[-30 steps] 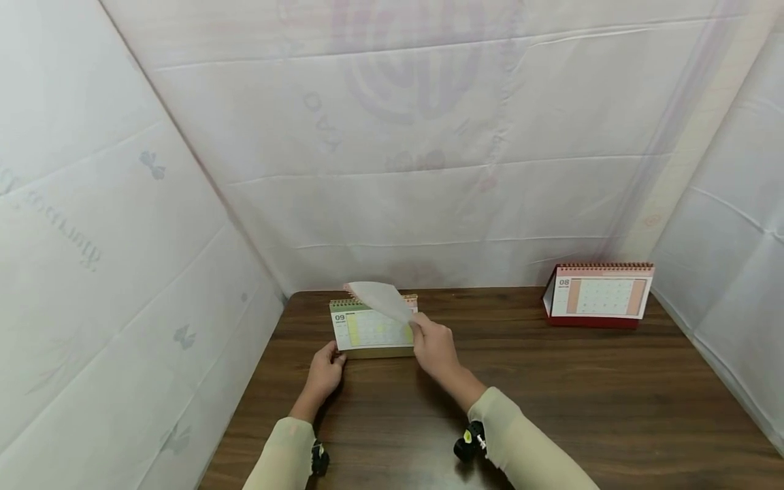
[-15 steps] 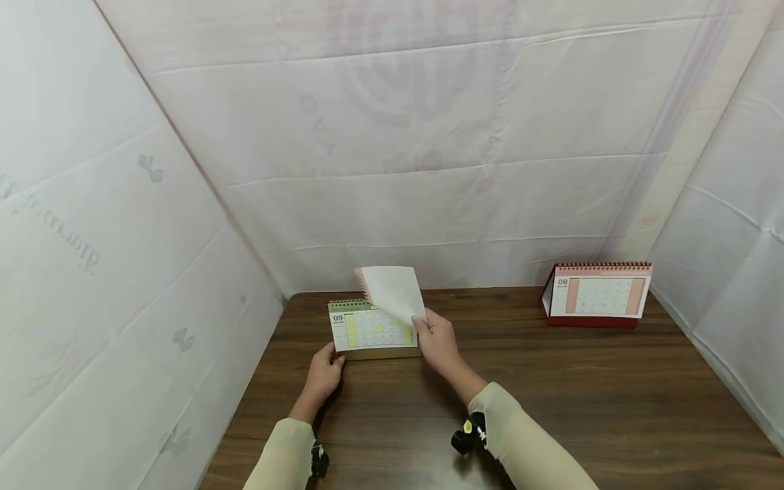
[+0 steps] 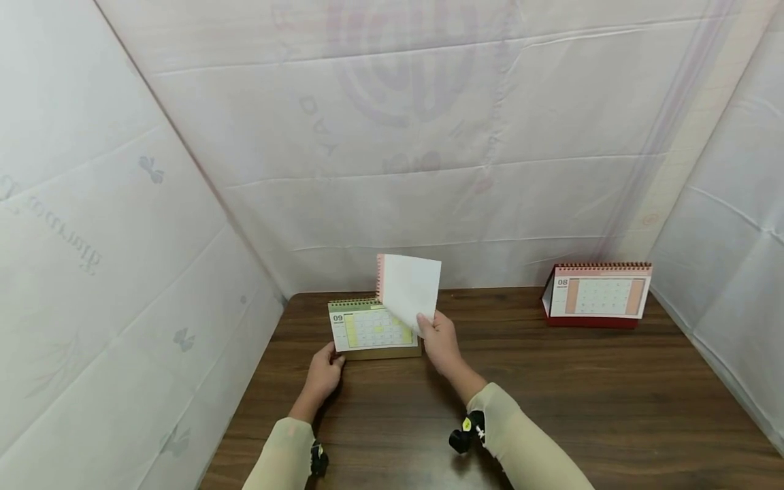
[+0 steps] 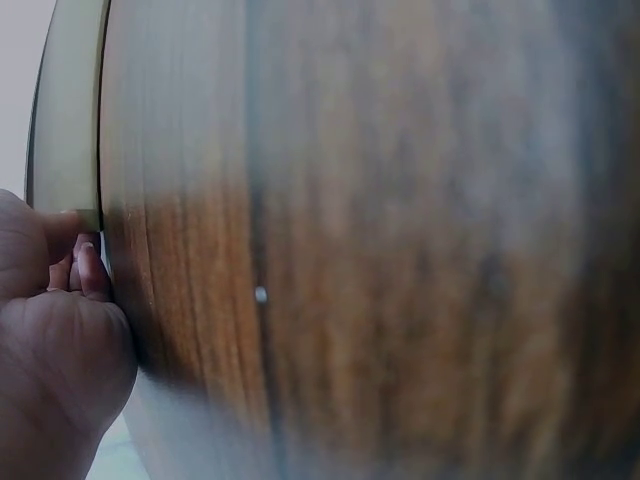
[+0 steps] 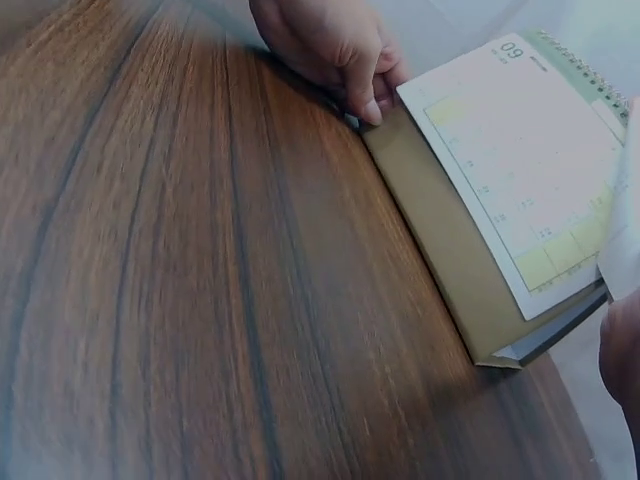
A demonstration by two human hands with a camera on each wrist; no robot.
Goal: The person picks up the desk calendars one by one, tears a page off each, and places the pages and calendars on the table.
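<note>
A desk calendar [image 3: 367,330] with a green header, the number 09 and a tan base [image 5: 420,190] stands at the table's far left. My left hand [image 3: 324,371] holds the base's lower left corner; in the right wrist view its thumb [image 5: 372,108] lies on the front of that corner. Between thumb and fingers, my right hand [image 3: 439,340] pinches the lower corner of a white page [image 3: 412,286]. That page has a pink strip along its holed edge and stands raised over the calendar's right part. In the right wrist view, only part of my right hand [image 5: 620,345] shows.
A second desk calendar [image 3: 603,296], with a red base, pink header and the number 08, stands at the table's far right. White cloth walls [image 3: 392,204] rise behind and beside the dark wooden table [image 3: 392,422].
The white page in my right hand has swung from lying slanted over the calendar to upright, its pink edge moving right. More of the calendar's top shows. My left hand stays at the corner.
</note>
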